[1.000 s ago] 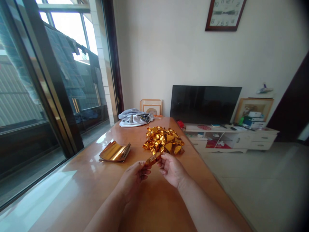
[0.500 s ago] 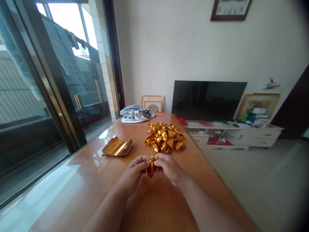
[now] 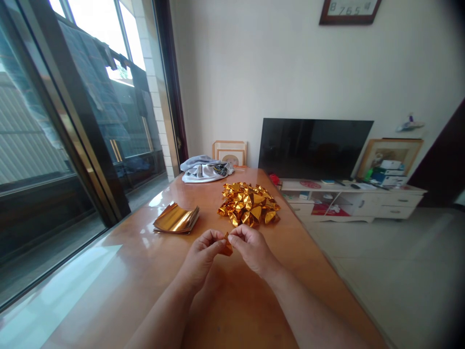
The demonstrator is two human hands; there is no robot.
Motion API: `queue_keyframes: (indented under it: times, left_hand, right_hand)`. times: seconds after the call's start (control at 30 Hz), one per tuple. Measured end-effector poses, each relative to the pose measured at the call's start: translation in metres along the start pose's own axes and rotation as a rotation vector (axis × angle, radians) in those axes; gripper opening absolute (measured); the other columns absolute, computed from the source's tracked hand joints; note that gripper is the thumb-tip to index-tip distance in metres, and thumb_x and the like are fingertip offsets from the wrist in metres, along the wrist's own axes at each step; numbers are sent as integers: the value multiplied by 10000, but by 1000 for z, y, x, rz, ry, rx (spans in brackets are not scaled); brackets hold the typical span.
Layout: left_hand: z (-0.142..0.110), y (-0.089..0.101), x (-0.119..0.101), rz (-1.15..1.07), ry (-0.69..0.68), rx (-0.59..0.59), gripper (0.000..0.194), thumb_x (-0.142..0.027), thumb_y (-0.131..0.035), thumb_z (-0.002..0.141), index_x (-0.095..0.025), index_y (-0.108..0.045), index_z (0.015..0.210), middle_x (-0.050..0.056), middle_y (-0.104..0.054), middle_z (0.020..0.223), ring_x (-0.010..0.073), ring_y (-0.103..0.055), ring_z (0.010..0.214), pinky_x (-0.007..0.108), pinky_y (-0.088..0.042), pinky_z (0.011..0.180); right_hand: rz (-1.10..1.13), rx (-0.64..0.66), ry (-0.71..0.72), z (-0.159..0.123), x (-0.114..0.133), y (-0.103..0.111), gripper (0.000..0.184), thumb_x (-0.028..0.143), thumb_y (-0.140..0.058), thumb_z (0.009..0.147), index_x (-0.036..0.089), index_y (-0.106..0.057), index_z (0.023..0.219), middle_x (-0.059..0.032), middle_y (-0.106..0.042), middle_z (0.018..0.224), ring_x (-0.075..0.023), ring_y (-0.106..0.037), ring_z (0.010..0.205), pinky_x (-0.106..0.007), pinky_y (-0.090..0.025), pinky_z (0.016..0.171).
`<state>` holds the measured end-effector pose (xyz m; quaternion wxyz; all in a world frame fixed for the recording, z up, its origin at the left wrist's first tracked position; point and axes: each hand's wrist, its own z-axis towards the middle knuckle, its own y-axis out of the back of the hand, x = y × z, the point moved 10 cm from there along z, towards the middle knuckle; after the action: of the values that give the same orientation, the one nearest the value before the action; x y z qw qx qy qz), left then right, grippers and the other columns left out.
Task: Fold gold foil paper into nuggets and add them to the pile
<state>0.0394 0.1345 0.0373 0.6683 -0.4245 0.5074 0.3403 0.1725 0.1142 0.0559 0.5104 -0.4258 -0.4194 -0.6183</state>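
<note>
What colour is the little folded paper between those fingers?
The folded foil paper is shiny orange-gold; it shows best in the head view.

Passage between gold sheets (image 3: 176, 219) and folded pile (image 3: 249, 203) — cloth (image 3: 204, 172) beyond

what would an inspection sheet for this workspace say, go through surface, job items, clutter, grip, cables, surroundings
Surface: glossy brown table, with bright reflections on its left side.
Job items: stack of gold sheets on the left; pile of folded gold pieces on the right; a small gold piece between the hands.
Clutter: grey cloth bundle at the far end.
Grip: left hand pinches the small gold piece; right hand has thumb and finger at its upper edge.
Cables: nothing seen clearly.
Surroundings: glass door on the left; television above a white cabinet; wall clock, cut off by the picture's top.
</note>
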Motion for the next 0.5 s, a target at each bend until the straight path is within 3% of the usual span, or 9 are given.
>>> queue_keyframes:
  times: [0.5]
  left_hand:
    - [-2, -7, 2, -7, 28, 76, 161, -322, -721, 837, -173, -663, 848, 49, -710, 790, 182, -640, 722, 309, -498, 730]
  right_hand:
    - [9, 97, -21, 1, -1, -2, 167, 339, -671, 840, 184, -675, 778, 9, -647, 710, -135, -553, 672, -259, -437, 650]
